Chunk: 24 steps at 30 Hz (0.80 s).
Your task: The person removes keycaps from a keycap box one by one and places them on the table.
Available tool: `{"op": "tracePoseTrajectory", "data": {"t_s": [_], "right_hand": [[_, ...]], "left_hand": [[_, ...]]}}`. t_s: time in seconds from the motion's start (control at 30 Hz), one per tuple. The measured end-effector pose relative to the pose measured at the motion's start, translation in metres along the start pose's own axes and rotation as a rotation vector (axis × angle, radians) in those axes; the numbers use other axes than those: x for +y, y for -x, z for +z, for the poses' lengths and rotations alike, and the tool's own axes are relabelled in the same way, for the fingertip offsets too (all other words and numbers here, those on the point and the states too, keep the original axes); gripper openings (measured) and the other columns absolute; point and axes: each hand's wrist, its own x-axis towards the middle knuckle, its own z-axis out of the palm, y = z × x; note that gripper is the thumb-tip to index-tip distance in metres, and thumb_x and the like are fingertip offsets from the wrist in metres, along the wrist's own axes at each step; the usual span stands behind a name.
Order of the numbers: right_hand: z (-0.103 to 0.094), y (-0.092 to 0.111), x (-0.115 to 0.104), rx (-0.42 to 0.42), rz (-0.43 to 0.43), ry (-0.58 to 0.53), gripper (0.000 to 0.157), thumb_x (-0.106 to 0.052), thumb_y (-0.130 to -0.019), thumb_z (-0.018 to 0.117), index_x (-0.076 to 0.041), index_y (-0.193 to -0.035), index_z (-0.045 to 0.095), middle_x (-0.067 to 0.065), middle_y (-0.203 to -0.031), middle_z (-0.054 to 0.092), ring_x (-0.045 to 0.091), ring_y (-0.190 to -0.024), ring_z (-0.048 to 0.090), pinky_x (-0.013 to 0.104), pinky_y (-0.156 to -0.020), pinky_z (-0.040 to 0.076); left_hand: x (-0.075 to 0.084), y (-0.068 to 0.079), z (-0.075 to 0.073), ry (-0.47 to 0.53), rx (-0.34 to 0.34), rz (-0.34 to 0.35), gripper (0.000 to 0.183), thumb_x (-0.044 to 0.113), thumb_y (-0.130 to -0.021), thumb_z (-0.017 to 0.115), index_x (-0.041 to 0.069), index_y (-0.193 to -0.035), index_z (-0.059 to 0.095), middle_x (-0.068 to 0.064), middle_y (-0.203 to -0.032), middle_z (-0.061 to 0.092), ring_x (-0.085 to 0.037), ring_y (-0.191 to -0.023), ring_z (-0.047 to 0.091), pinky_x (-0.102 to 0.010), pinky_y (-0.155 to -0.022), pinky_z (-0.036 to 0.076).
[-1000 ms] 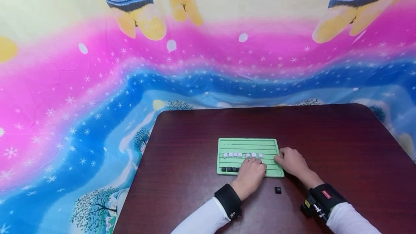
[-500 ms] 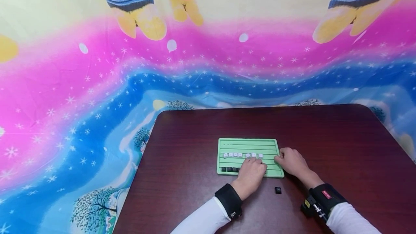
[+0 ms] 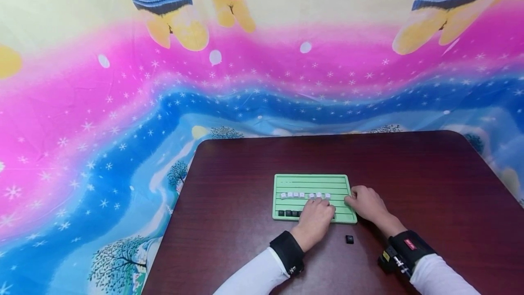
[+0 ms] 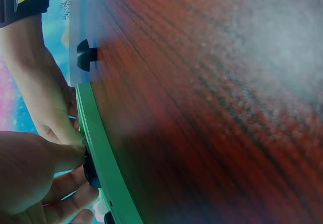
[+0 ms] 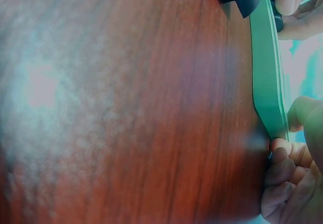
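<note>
A green ridged tray (image 3: 312, 179) lies on the table. White keycaps (image 3: 296, 195) line a middle row of it, and black keycaps (image 3: 288, 213) line the row nearest the person. Over that near row, my left hand (image 3: 316, 220) pinches a black keycap (image 4: 91, 172) between thumb and fingers, low at the tray's front rim. Part of the black row is hidden under this hand. At the tray's right side, my right hand (image 3: 368, 204) holds the edge, thumb (image 5: 302, 110) on the rim and the other fingers curled beside it.
A single loose black keycap (image 3: 350, 239) lies on the dark reddish table (image 3: 237, 176) in front of the tray's right corner. Behind the table hangs a colourful printed cloth (image 3: 262, 76). Each wrist wears a black strap (image 3: 287, 250).
</note>
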Motion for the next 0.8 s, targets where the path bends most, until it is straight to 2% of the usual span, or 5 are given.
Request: {"op": "tracePoseTrajectory", "data": {"t_s": [0.43,0.8], "right_hand": [[-0.0001,-0.0002,-0.0005,-0.001,0.008,-0.003,0.033,-0.02,-0.087,0.06,-0.015,-0.063,0.037,-0.005,-0.058,0.029,0.013,-0.053,0.026,0.027,-0.051,0.021],[0.0009,0.0005,0.0002,0.003,0.005,-0.007,0.033,-0.02,-0.088,0.06,-0.014,-0.063,0.037,-0.005,-0.058,0.029,0.013,-0.053,0.026,0.026,-0.051,0.021]], "left_hand": [[-0.0001,-0.0028,-0.001,0.048,-0.02,-0.032,0.009,0.023,-0.086,0.073,0.029,-0.079,0.073,0.01,-0.081,0.067,-0.007,-0.078,0.064,-0.024,-0.064,0.045],[-0.0002,-0.0022,0.0009,0.051,0.001,-0.016,0.01,0.022,-0.086,0.073,0.029,-0.079,0.072,0.01,-0.082,0.066,-0.007,-0.077,0.063,-0.024,-0.064,0.046]]}}
